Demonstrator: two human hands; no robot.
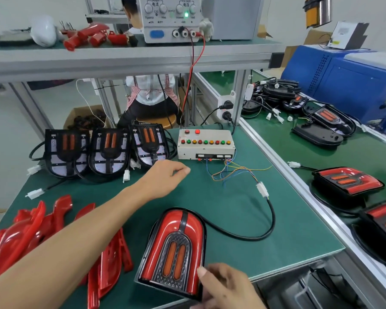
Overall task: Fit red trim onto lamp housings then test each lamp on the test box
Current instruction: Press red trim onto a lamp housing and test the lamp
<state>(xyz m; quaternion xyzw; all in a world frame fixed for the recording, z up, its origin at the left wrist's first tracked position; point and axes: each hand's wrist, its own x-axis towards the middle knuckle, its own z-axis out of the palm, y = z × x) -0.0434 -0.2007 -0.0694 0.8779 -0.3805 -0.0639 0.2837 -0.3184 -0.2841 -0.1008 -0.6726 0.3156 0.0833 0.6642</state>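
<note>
Green bench mat: cardboard box behind holds dark parts. Three bare housings sit left of test box; loose red trims lie left. My right hand grips the trimmed lamp at its near corner. Left hand hovers, fingers loosely curled, holding nothing.

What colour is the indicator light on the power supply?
Green, on the power supply up on the shelf, seen in the head view.
</note>
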